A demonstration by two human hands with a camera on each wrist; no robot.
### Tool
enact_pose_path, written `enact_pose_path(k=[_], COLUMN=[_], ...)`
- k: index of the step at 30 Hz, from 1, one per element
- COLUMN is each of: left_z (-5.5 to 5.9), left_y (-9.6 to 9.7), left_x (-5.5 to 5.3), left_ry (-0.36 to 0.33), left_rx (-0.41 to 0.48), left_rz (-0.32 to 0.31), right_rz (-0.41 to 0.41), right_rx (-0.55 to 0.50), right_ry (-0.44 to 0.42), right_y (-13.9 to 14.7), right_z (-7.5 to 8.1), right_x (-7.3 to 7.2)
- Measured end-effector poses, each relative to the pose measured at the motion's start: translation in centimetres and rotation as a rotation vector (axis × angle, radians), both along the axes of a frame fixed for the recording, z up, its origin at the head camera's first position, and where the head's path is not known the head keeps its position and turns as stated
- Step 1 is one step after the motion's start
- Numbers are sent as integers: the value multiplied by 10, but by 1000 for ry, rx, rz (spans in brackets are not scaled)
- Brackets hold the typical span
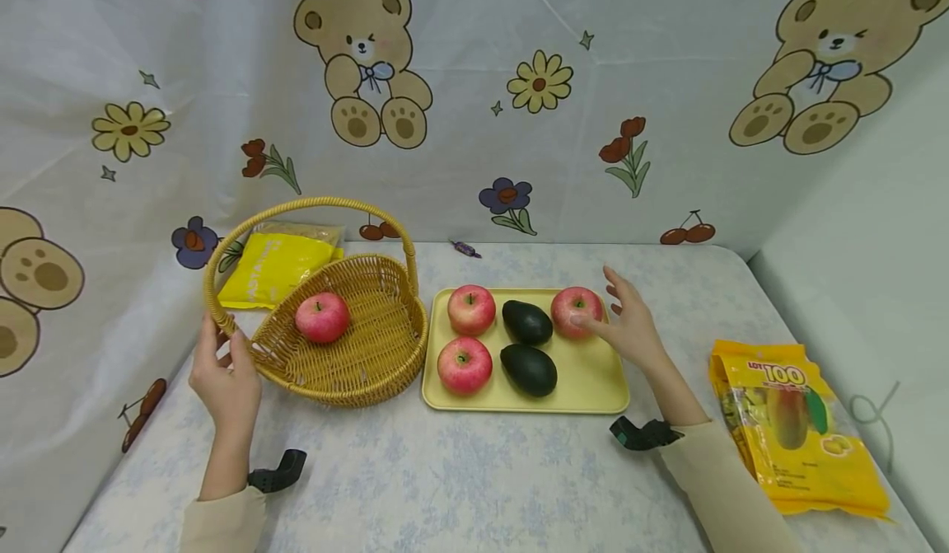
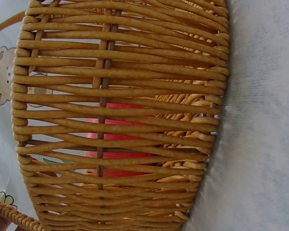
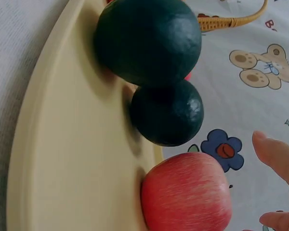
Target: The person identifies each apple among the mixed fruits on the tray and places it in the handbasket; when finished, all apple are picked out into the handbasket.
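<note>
At the left, my left hand (image 1: 228, 384) grips the lower end of the handle (image 1: 320, 202) of a wicker basket (image 1: 348, 394). One red apple (image 1: 322, 317) lies inside the basket; the left wrist view shows it through the weave. My right hand (image 1: 632, 322) reaches over the right end of a pale yellow tray (image 1: 589, 384), fingers spread around a red apple (image 1: 572, 304). In the right wrist view its fingers stand apart from that apple (image 3: 187, 195). Two dark green avocados (image 1: 527, 323) and two more apples (image 1: 465, 365) also lie on the tray.
A yellow packet (image 1: 278, 269) sits behind the basket. Near the right table edge lies a yellow-orange snack bag (image 1: 804, 429). A small purple wrapped piece (image 1: 465, 249) lies at the back, before a bear-printed cloth (image 1: 460, 83). The basket stands close against the tray's left edge.
</note>
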State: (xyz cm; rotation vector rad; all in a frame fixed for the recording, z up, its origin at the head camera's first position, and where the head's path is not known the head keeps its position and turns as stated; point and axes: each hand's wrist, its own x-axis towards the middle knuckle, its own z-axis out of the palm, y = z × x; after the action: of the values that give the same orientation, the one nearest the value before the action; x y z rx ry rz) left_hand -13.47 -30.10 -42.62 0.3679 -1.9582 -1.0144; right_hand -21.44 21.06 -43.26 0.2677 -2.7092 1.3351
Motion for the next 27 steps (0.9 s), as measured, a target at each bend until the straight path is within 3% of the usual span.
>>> enact_pose_path(k=[27], left_z=[-2], left_y=[-2], left_x=[0], left_ry=[-37], left_rx=[-5], left_rz=[22], right_rz=[21], right_rx=[34], right_ry=[-76], right_y=[-3], right_z=[-27], right_x=[-5])
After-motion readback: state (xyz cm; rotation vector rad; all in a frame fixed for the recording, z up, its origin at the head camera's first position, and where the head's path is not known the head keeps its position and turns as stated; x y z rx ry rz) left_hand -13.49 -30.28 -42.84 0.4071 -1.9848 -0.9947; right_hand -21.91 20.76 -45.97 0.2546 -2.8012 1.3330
